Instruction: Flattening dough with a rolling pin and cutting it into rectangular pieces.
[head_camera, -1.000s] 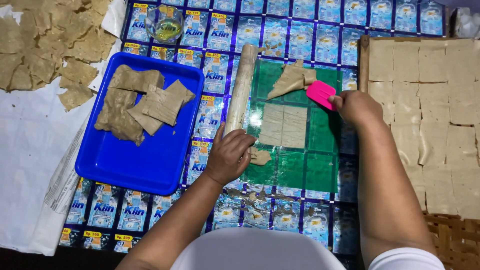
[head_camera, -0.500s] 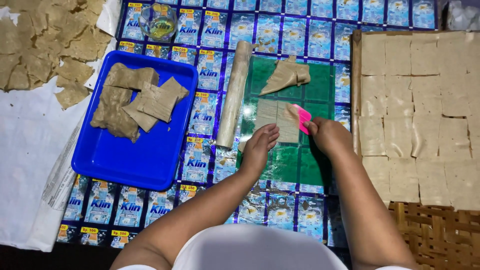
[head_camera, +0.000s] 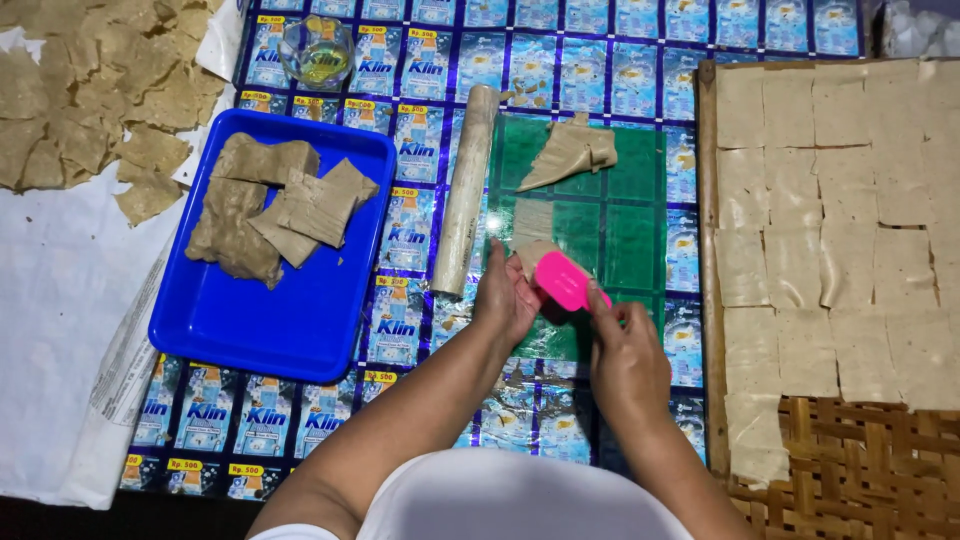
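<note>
My right hand (head_camera: 628, 358) grips a pink plastic scraper (head_camera: 563, 280) over the green sheet (head_camera: 610, 215). My left hand (head_camera: 505, 300) holds a thin beige square of dough (head_camera: 535, 252) against the scraper's edge. A folded scrap of dough (head_camera: 572, 152) lies at the far end of the green sheet. A dough-coated rolling pin (head_camera: 466, 190) lies along the sheet's left side, just beyond my left hand.
A blue tray (head_camera: 240, 320) with slabs of brown dough (head_camera: 270, 205) sits to the left. A woven rack (head_camera: 860, 460) at the right carries several cut dough squares (head_camera: 830, 220). Dried pieces (head_camera: 90, 90) lie on white cloth at far left. A small glass bowl (head_camera: 317, 50) stands at the back.
Both hands came back toward me. The scraper moved from the sheet's far right to its near middle, and the flat dough square left the sheet and went into my left hand.
</note>
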